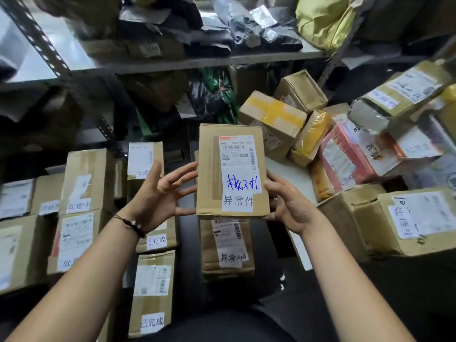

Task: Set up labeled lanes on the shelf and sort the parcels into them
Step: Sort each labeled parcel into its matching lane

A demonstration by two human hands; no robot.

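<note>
Shelf (pixel 172 64): grey metal, above and beyond the grip; dark bags and a yellow-green bag on it.

Loose heap of parcels (pixel 345 144): right of the grip and beyond it, tilted, overlapping; mostly brown cartons, one pink-printed.

Left of the grip: cartons in rows. Outer carton (pixel 84 178) tagged 处理中. Nearer the grip, a column of cartons (pixel 154 287) tagged 已完成.

Held parcel (pixel 232 171): flat brown carton, upright, label face to camera, between both hands, raised clear of the parcels below.

Second parcel (pixel 227 250): directly beneath the grip, lying flat, tagged 异常件.

Right hand (pixel 288 203): clasps the held parcel's lower right edge, thumb at the edge; fingers hidden behind the carton.

Left hand (pixel 158 193): fingers spread and straight; index tip and thumb tip touch the carton's left edge, palm apart from it.

On the held parcel: printed shipping label (pixel 237 150) at upper right, blue handwriting (pixel 243 183) under it, white tag 异常件 (pixel 238 201) at the bottom.

Dark bead bracelet (pixel 133 224) on the left wrist.
</note>
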